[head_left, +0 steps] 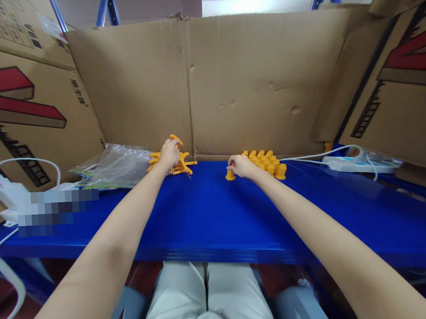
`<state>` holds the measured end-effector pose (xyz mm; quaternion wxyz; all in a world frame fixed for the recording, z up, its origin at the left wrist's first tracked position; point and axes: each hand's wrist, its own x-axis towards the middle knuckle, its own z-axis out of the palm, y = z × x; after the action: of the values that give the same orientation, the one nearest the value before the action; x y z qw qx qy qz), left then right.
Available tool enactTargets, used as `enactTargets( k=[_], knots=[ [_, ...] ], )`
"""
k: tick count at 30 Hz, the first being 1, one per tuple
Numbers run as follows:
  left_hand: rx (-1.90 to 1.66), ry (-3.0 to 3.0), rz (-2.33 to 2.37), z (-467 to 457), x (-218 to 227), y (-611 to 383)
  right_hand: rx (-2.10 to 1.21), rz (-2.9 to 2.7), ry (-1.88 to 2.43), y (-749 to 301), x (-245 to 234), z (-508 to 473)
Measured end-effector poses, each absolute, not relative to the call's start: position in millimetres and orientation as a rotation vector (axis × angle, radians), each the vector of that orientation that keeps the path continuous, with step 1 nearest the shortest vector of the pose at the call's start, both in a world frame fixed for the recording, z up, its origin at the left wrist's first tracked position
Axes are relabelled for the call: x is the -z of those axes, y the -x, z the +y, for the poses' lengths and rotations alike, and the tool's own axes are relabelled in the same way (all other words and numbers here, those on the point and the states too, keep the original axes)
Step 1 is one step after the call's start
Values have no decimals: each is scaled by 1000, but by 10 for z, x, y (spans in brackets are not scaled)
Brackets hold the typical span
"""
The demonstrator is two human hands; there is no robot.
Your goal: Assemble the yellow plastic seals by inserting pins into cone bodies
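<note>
My left hand (170,152) is closed around an orange T-shaped plastic piece (176,139), whose curved top sticks out above the fingers. Just under that hand lies a pile of similar orange pieces (182,168), with thin shiny bits among them. Toward the middle of the table, my right hand (242,166) pinches the top of a small orange flared cup-like piece (230,175), which stands at the tabletop with its wide rim down. Beside and behind the right hand, several matching orange cup-like pieces (270,166) stand in close rows.
Clear plastic bags (118,167) lie left of the pile. White power strips with cables sit at the far left (13,203) and right (359,164) of the blue table (208,212). Cardboard walls (252,81) enclose the back and sides.
</note>
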<state>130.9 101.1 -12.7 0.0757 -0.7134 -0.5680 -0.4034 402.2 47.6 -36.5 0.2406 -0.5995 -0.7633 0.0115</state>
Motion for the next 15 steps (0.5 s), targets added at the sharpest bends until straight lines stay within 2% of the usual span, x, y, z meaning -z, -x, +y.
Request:
enactTargets(
  k=[8, 11, 15],
  knots=[
    [2506, 2065, -1454, 778, 18, -1624, -210, -1837, 1489, -4005, 556, 585],
    [2746, 2045, -1430, 703, 125, -1675, -284, -1744, 1463, -4013, 681, 619],
    [2854, 1986, -1611, 627, 298, -1669, -326, -1781, 1488, -3999, 776, 605]
  ],
)
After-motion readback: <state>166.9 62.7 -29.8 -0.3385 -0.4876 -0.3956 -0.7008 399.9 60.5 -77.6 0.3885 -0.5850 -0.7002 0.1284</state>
